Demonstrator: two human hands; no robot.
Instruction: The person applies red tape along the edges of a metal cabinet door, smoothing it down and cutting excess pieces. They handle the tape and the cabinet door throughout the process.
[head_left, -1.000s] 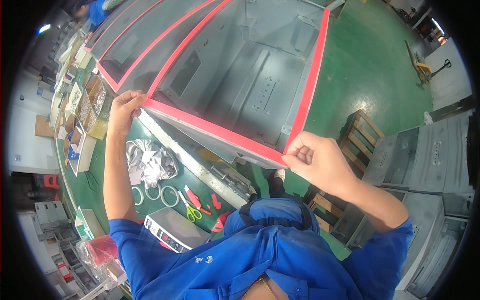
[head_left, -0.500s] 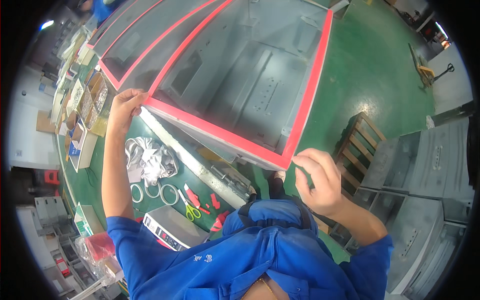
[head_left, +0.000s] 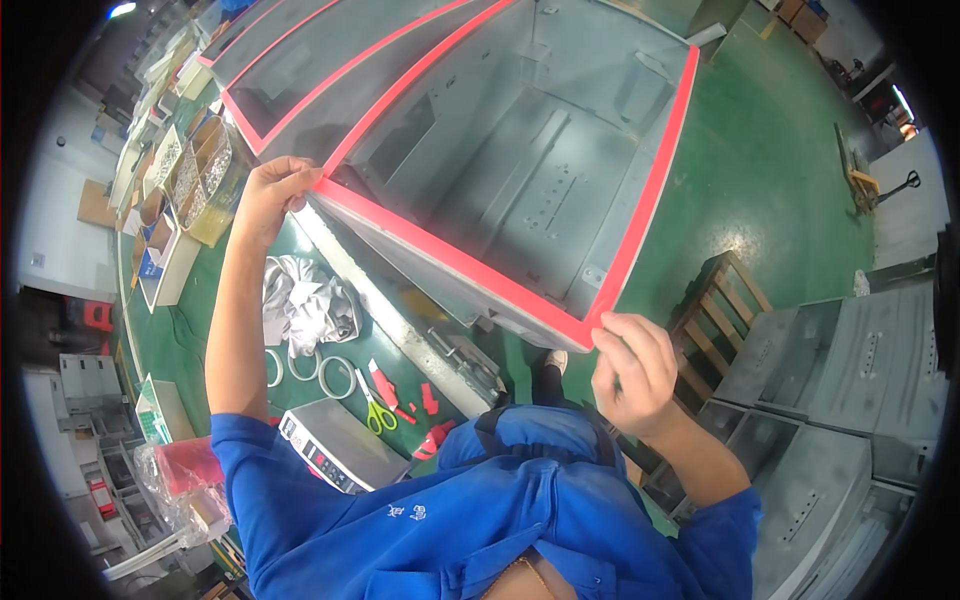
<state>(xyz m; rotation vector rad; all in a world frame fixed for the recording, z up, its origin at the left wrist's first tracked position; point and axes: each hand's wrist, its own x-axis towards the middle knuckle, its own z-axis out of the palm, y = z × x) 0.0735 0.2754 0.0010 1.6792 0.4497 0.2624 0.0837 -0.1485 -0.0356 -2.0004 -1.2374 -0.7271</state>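
A large grey metal cabinet shell (head_left: pixel 560 190) lies with its hollow side up, its rim lined with a flat red strip (head_left: pixel 450 258). At its near left corner, my left hand (head_left: pixel 275 195) pinches the strip between thumb and fingers. My right hand (head_left: pixel 637 370) is at the near right corner, fingertips touching or almost touching the strip. Its fingers are curved, with the thumb apart and nothing visible in its grasp. On the green table left of the cabinet lie scissors (head_left: pixel 378 415) with yellow-green handles, a red-handled cutter (head_left: pixel 382 382) and red scraps (head_left: pixel 435 438).
Beside the tools are rolls of tape (head_left: pixel 337 377), a crumpled grey cloth (head_left: pixel 300 300) and a white-grey control box (head_left: pixel 345 445). Bins of small parts (head_left: pixel 205 175) stand farther left. More red-edged shells (head_left: pixel 350 70) line up behind. At right are a wooden pallet (head_left: pixel 715 310) and grey metal cabinets (head_left: pixel 820 480).
The view has shifted slightly, so the cabinet sits a little right and lower. My right hand's fingertips have come closer to the near right corner; my left hand keeps its pinch.
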